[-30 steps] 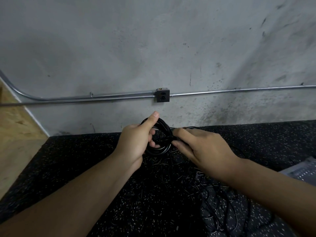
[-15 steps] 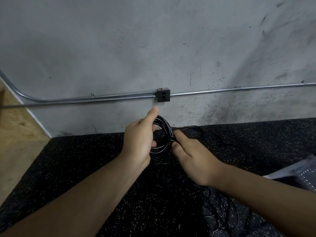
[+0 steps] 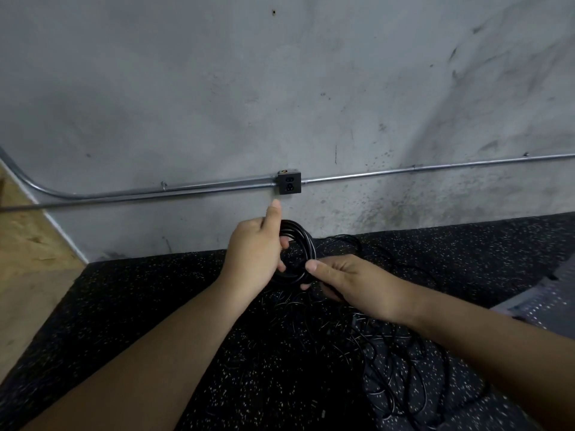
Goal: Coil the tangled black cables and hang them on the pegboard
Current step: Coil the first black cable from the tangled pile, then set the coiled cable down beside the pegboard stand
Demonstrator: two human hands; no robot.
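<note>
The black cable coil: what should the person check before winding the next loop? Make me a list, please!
1. Left hand holds the coil: ok, fingers curl through the loops.
2. Right hand pinches the coil's lower edge: ok.
3. Loops lie neatly together: ok.
4. All cable wound up: not ok, a loose tangle lies on the speckled floor.
5. Pegboard ready: cannot tell; only a grey holed panel shows at the right edge.

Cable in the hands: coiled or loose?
Partly coiled. The left hand holds round loops, the right hand pinches them; a loose tangle lies on the mat.
</note>
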